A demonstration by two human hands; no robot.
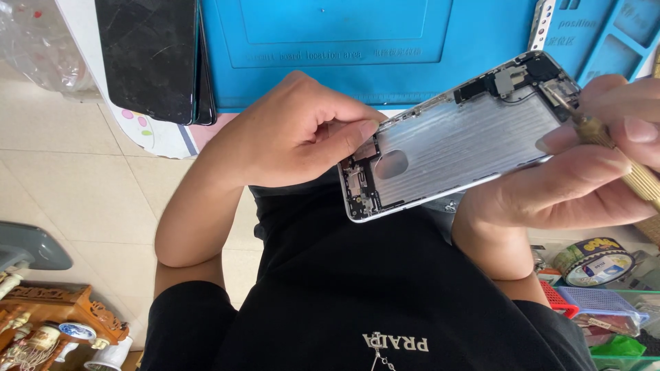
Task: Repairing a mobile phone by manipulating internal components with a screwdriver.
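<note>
An opened silver phone housing point(460, 144) is held in the air over my lap, its bare metal inside facing up and small black parts at both ends. My left hand point(295, 130) pinches its near-left end between thumb and fingers. My right hand point(584, 178) props the housing's right side from below and grips a thin brass screwdriver point(619, 154). The screwdriver's tip touches the parts in the housing's far right corner.
A blue repair mat point(344, 48) covers the table ahead, with two black cracked phone screens point(148, 58) stacked at its left. A tape roll point(598, 261) and plastic baskets point(598, 309) lie at lower right. A carved wooden tray with teaware point(55, 323) stands at lower left on the tiled floor.
</note>
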